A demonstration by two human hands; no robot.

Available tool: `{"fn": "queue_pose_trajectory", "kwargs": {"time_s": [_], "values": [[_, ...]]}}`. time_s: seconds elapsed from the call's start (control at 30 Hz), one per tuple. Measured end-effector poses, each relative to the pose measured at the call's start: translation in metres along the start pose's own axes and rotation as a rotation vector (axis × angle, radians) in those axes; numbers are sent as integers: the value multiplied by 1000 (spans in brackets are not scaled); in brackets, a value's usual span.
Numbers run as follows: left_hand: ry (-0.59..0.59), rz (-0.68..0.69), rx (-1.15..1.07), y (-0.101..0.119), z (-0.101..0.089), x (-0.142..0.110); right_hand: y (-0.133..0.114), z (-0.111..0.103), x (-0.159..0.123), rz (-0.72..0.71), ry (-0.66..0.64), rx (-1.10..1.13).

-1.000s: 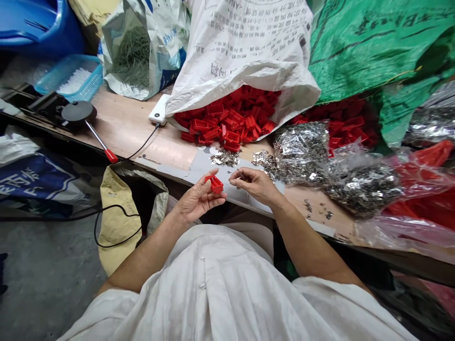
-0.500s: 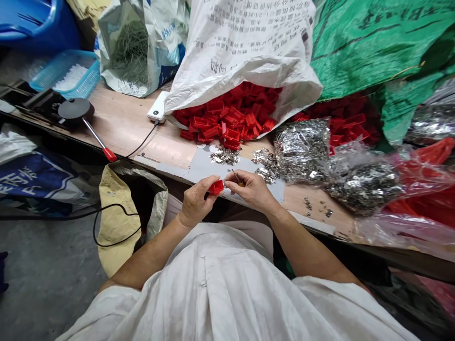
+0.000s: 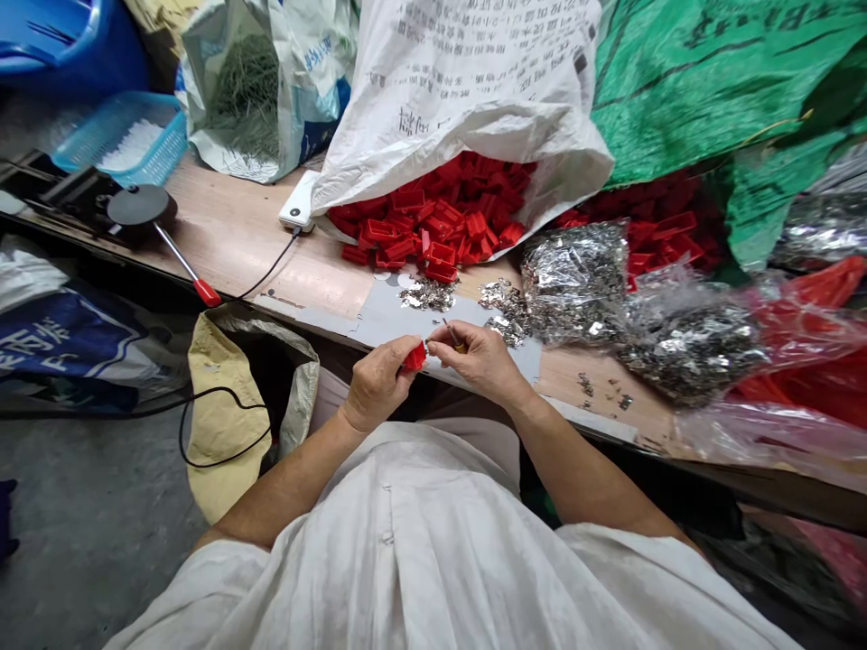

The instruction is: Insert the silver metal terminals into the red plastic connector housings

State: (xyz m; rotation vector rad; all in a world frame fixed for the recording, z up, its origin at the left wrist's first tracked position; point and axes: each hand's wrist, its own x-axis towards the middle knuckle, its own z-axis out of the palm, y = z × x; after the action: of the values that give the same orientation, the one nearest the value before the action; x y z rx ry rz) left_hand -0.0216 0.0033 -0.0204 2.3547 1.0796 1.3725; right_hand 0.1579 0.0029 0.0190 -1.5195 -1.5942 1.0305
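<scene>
My left hand is closed around a small red plastic part at the near edge of the wooden bench. My right hand pinches a thin metal piece and presses against the red part, fingertips of both hands touching. Just beyond them lies a grey card with small heaps of shiny metal clips. A white woven sack spills many red plastic parts onto the bench behind the card.
Clear bags of metal clips lie to the right, with red bags and a green sack behind. A white charger with cable, a black hand press with red-tipped lever, a blue basket stand left. A yellow-lined bag hangs below.
My hands came together: the right hand moved left with the metal piece onto the red part, and the left hand turned and closed tighter around it.
</scene>
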Motion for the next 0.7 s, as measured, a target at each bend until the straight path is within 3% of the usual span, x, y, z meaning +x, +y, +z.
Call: {"fn": "queue_pose_trajectory", "kwargs": {"time_s": [0.23,0.7], "values": [[-47,-52,-23,2,0,0,-4,5,-5,-69,32,-153],[1,-195,-77,5,0,-2,3,8,-3,-21,16,22]]}}
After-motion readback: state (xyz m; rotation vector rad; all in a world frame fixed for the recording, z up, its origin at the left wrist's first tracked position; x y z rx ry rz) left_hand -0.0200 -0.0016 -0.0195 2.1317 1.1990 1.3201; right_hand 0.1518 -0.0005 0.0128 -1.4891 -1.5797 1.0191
